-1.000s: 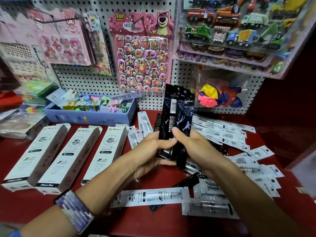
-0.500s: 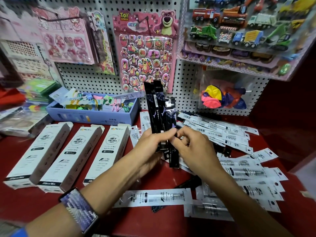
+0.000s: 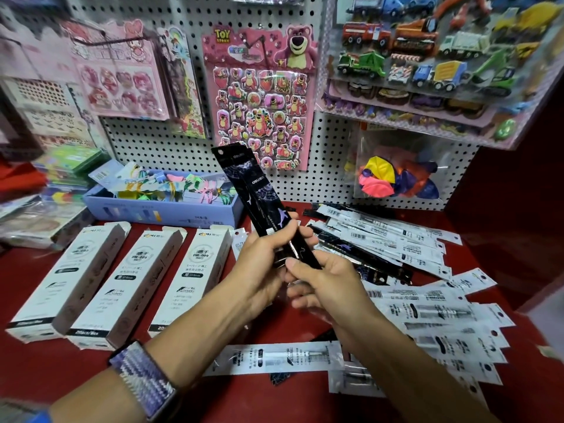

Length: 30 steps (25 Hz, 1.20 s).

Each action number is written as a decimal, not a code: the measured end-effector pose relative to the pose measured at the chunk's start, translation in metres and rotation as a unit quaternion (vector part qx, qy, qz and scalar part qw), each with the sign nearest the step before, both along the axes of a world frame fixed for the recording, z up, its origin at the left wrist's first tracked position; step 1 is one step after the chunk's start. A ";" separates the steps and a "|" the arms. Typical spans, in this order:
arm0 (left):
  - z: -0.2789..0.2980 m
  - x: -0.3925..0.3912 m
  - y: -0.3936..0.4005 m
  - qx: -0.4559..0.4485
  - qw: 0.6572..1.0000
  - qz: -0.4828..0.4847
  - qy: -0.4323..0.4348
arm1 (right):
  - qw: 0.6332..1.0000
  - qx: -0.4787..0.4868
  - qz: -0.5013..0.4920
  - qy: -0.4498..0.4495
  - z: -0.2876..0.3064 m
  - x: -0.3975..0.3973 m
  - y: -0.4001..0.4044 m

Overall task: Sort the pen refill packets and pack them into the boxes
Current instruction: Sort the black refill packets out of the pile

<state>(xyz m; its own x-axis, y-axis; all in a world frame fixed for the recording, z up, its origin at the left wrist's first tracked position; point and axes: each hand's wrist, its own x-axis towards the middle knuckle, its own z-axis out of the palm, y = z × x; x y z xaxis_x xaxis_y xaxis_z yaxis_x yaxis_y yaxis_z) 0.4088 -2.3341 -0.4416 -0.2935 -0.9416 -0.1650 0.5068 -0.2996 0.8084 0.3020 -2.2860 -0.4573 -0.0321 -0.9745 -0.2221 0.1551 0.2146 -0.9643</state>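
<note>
A bundle of black pen refill packets (image 3: 254, 190) stands tilted above the red table, top leaning left. My left hand (image 3: 265, 264) grips the bundle around its lower half. My right hand (image 3: 320, 279) holds the bundle's bottom end, thumb on top. Three white refill boxes (image 3: 122, 279) lie side by side on the left, their far ends open. White refill packets (image 3: 427, 306) lie fanned out in a pile on the right, with a few black ones among them. One white packet (image 3: 274, 358) lies alone near the front.
A blue box of colourful items (image 3: 161, 209) stands behind the white boxes. A pegboard wall (image 3: 329, 141) with sticker sheets and toy trucks rises at the back. A bag of balloons (image 3: 396, 175) hangs at the right. Stacked goods sit at the far left.
The black bundle has tilted from nearly upright to leaning left and been gathered together. Both hands have shifted a little to the right and closed on its lower end.
</note>
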 end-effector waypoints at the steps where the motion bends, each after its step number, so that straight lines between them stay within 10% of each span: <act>1: 0.001 0.000 -0.001 0.003 1.000 0.004 0.006 | 1.000 0.000 0.002 0.006 -0.001 -0.001 -0.001; 18: 0.003 0.000 0.001 0.005 1.000 -0.014 0.002 | 0.997 -0.025 -0.047 -0.055 0.007 -0.004 -0.002; 30: 0.014 0.041 -0.043 0.029 0.983 0.148 0.105 | 0.996 -0.007 -0.082 0.034 0.046 -0.061 -0.008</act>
